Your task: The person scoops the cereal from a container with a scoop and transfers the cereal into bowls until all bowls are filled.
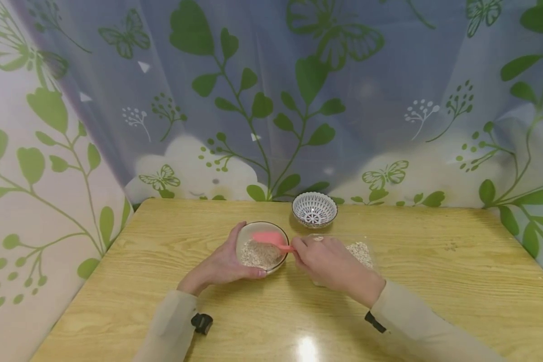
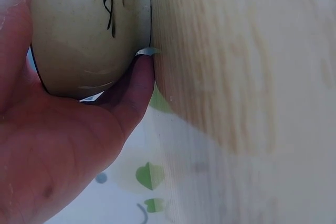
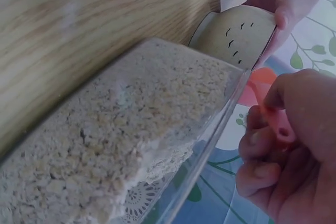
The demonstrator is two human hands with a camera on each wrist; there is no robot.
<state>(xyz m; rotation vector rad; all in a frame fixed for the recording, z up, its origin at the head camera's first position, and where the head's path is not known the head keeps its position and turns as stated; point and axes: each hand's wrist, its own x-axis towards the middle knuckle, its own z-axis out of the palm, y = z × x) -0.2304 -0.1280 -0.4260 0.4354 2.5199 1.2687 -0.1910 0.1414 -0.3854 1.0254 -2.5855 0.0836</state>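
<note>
In the head view my left hand (image 1: 228, 264) grips a cream bowl (image 1: 243, 240) with a dark rim, thumb at the near side and fingers round the far side. Oats (image 1: 255, 255) lie inside it. My right hand (image 1: 332, 261) pinches the handle of a pink scoop (image 1: 269, 237), whose head is over the oats in the bowl. The right wrist view shows the handle's end (image 3: 284, 131), with a hole, between thumb and fingers. Below the right hand, partly hidden by it, stands a clear container (image 3: 219, 120) of oats (image 3: 105, 135).
A white bowl (image 1: 314, 208) with a dark lattice pattern stands at the back of the wooden table (image 1: 434, 281), behind the container. A leaf-patterned curtain (image 1: 271, 100) hangs along the table's back edge and left side.
</note>
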